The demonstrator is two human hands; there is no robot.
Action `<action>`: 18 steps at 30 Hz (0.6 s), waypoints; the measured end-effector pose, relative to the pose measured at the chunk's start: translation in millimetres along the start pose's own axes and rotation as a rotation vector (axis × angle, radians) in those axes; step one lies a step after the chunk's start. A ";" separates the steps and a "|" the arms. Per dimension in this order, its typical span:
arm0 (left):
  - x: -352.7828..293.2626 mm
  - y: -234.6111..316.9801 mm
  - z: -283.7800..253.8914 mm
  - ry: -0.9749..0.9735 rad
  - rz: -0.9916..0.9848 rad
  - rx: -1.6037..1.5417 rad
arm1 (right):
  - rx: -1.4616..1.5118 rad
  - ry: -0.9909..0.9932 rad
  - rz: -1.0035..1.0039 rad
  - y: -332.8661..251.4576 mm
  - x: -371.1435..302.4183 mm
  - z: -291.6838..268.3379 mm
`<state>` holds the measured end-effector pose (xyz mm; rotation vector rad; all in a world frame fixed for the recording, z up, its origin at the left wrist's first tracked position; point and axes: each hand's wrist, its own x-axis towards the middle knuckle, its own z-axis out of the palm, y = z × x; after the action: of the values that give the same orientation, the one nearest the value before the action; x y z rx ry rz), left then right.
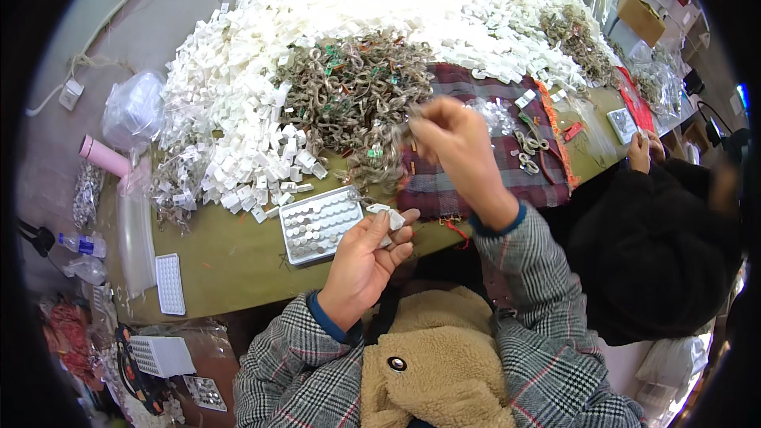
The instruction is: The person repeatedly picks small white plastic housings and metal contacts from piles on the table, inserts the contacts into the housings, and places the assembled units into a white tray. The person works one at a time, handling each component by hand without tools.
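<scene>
My left hand (358,276) is closed, thumb and fingers pinching a small white plastic piece (395,217) just right of a white tray (287,231). The tray holds rows of small round whitish parts. Above and to the right, my right hand (461,150) is raised with its fingers pinched together. Motion blurs its fingertips, and I cannot make out what they hold. Beside those fingertips lies a heap of tangled grey-brown cord bundles (349,87) with some green and orange bits. The heap's near edge, next to my right hand, is smeared by motion.
A huge pile of white plastic pieces (238,119) fills the table's far side. On the right lies a plaid cloth (491,182) with pliers (547,166). An empty white tray (170,284) rests at left, below a pink roll (105,156). A co-worker (658,246) sits at right.
</scene>
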<state>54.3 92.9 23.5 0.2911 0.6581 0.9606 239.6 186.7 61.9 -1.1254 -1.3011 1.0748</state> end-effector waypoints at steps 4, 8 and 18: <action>6.7 -3.9 8.5 -0.004 0.007 0.031 | -0.448 -0.220 -0.291 -18.9 53.5 27.5; 15.8 0.3 10.5 0.067 0.071 0.012 | -0.344 -0.030 -0.557 -32.8 86.9 32.7; 13.2 17.9 -2.7 -0.085 0.144 -0.140 | -0.484 -0.091 -0.652 -3.0 6.3 29.2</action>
<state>46.0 113.6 25.3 0.2566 0.4941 1.1202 210.3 192.7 64.7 -0.8830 -1.8886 0.3355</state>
